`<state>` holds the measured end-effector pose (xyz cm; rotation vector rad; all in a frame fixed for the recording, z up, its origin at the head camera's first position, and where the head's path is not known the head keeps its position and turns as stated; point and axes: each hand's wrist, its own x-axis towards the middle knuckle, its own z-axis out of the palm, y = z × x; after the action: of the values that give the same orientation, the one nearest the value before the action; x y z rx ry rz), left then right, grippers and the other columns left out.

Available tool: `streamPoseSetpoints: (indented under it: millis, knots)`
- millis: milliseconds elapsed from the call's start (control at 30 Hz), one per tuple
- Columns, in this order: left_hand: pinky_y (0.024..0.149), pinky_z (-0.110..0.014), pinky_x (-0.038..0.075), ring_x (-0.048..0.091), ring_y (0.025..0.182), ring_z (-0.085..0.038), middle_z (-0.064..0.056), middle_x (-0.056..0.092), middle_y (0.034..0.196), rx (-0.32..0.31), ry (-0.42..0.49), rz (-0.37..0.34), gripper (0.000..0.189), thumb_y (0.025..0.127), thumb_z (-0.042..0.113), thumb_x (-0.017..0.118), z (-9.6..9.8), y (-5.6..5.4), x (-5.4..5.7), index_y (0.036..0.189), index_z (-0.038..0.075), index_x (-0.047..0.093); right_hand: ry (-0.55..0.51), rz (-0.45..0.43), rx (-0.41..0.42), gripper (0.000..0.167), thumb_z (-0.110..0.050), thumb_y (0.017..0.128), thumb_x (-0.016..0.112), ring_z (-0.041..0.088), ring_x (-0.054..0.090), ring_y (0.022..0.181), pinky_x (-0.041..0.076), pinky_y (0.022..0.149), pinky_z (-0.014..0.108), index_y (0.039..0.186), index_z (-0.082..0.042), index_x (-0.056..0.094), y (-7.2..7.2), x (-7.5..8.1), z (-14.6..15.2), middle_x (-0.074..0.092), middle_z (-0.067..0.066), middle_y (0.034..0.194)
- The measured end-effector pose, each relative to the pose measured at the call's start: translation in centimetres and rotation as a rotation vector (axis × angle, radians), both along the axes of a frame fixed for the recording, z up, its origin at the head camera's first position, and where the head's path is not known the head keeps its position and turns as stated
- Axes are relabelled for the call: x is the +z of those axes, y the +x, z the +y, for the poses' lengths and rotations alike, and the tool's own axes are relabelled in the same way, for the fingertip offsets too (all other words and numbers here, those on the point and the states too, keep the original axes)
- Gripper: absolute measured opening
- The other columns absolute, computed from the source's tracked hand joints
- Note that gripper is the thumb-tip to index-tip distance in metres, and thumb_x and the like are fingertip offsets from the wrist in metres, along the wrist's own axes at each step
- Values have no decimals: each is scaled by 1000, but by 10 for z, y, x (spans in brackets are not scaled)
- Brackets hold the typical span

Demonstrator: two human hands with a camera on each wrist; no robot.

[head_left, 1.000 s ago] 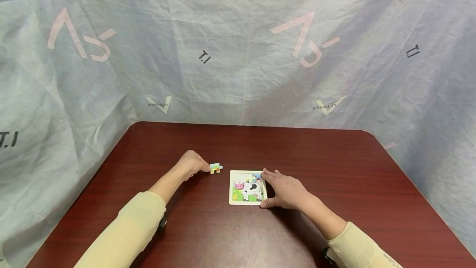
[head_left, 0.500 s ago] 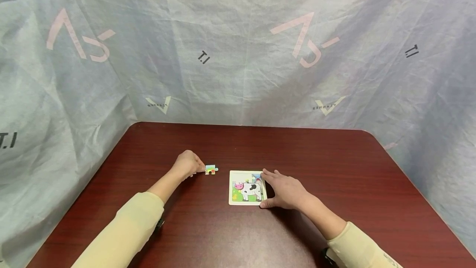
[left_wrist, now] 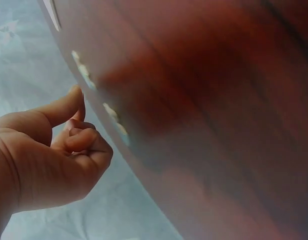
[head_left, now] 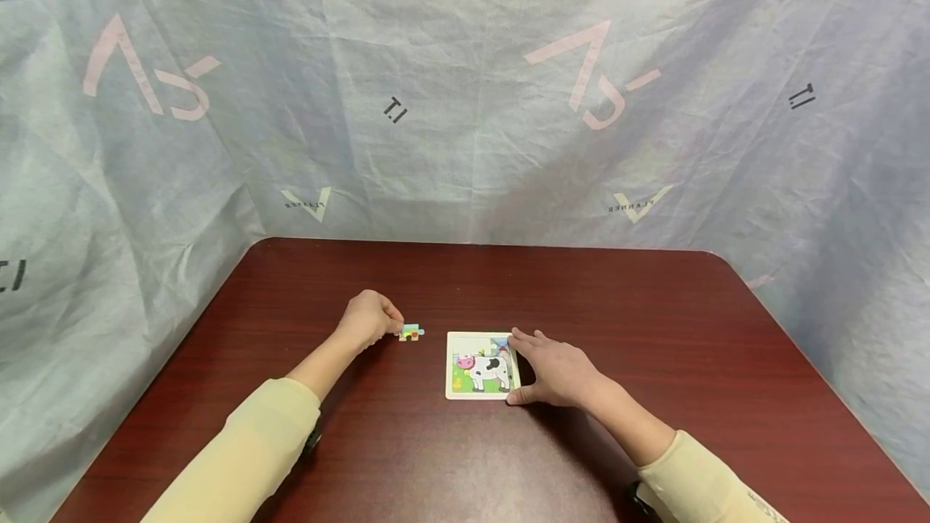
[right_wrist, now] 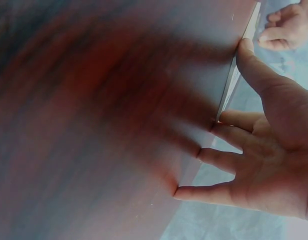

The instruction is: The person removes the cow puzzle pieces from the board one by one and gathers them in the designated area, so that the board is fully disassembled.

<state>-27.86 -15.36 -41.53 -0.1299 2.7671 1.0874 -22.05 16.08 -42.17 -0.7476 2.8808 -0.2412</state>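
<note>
In the head view a square cow puzzle (head_left: 483,366) in a pale frame lies flat on the table. My right hand (head_left: 555,370) rests along its right side, fingers spread and fairly straight, thumb at the near corner and fingertips at the far one. To the left of the frame lies a loose puzzle piece (head_left: 411,332), blue, yellow and green. Thumb and forefinger of my left hand (head_left: 366,320) pinch its left end; the exact contact is small. Its other fingers are curled in. The left wrist view shows a second puzzle piece (left_wrist: 116,123), which my hand hides in the head view.
The dark red wooden table (head_left: 617,297) extends all around. Grey fabric sheeting (head_left: 465,103) with printed letters hangs behind the far edge and along the sides.
My left hand and the loose puzzle piece have shifted a little to the left. The second piece, partly showing under the hand before, is now hidden in the head view. My right hand stays put.
</note>
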Motion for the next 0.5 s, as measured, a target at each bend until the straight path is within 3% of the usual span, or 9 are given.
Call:
streamPoseSetpoints:
  millis: [200, 367, 500]
  knots:
    - [66, -31, 48, 58, 74, -18, 0, 68, 77, -89, -40, 79, 7, 84, 12, 83, 27, 6, 7, 82, 9, 76, -1, 0, -3, 94, -56, 78, 82, 39, 43, 140, 46, 99, 55, 150, -6, 48, -1, 0, 0, 41, 10, 157]
    - [71, -33, 47, 55, 78, -17, 1, 66, 83, -137, -16, 74, 9, 84, 13, 83, 55, 11, 11, 80, 13, 75, 1, -1, -9, 95, -57, 77, 82, 37, 43, 140, 45, 101, 55, 150, -7, 48, -1, 0, -1, 41, 9, 158]
    - [68, -31, 48, 56, 76, -18, -1, 66, 87, -163, 28, 46, 9, 85, 11, 83, 73, 13, 12, 80, 12, 76, -4, 2, -20, 95, -56, 76, 84, 37, 43, 139, 44, 102, 56, 149, -7, 48, -2, 0, -1, 43, 8, 157]
